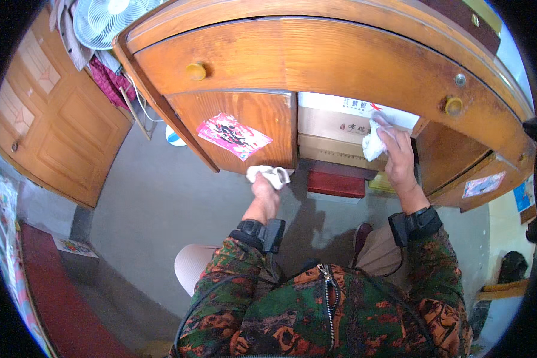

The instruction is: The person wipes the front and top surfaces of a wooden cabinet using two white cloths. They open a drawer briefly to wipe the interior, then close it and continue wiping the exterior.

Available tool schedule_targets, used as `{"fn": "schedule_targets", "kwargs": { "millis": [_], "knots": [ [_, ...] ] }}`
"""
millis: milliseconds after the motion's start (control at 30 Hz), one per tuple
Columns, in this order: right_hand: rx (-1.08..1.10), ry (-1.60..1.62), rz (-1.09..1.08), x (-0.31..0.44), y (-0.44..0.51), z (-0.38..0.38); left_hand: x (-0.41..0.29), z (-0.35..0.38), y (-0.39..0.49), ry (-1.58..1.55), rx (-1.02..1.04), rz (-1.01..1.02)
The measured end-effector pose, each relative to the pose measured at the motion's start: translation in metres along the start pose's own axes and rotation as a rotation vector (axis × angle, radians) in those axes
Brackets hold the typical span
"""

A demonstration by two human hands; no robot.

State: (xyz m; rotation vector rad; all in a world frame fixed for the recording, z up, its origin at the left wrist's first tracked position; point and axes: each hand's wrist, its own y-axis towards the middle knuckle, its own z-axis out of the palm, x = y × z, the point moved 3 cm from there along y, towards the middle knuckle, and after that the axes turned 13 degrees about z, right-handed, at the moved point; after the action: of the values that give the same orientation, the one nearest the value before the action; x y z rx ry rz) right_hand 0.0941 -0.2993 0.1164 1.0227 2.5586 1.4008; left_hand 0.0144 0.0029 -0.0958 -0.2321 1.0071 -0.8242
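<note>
My left hand [264, 193] grips a folded white cloth [275, 176] at the lower edge of a wooden cabinet door [259, 105]. A pink paper with dark characters [233, 136] is stuck on that door. My right hand [398, 156] is closed around a crumpled white cloth or tissue [373, 144]. It is in front of stacked cardboard boxes [320, 123] in the cabinet's opening; whether it touches them I cannot tell. The boxes bear printed writing. Lower down sits a dark red box [335, 183].
Above the opening runs a drawer front [340, 58] with round knobs. A wooden panel [447, 138] borders the opening on the right. At the upper left are an electric fan [116, 22], hanging clothes [109, 83] and a wooden room door [67, 121]. Grey floor [147, 201] lies below.
</note>
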Motion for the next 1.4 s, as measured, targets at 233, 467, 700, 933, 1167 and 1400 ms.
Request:
{"fn": "schedule_targets", "kwargs": {
  "millis": [233, 467, 700, 933, 1167, 1400],
  "knots": [
    [0.065, 0.081, 0.125, -0.03, -0.017, -0.011, -0.084, 0.046, -0.015, 0.28, -0.101, 0.911],
    [0.134, 0.077, 0.215, -0.044, -0.03, -0.014, -0.049, 0.044, 0.045, 0.25, -0.007, 0.654],
    [0.146, 0.189, 0.2, -0.044, -0.033, -0.008, -0.084, 0.038, -0.012, 0.362, -0.216, 1.175],
    [0.193, 0.214, 0.202, -0.038, -0.03, -0.011, -0.125, 0.129, -0.077, 0.571, 0.09, 1.608],
    [0.211, 0.2, 0.194, -0.033, -0.025, -0.014, -0.061, 0.124, -0.12, 0.795, 0.574, 1.88],
    [0.192, 0.18, 0.195, -0.031, -0.024, -0.023, -0.2, 0.115, -0.074, 0.495, -0.2, 1.558]
  ]
}}
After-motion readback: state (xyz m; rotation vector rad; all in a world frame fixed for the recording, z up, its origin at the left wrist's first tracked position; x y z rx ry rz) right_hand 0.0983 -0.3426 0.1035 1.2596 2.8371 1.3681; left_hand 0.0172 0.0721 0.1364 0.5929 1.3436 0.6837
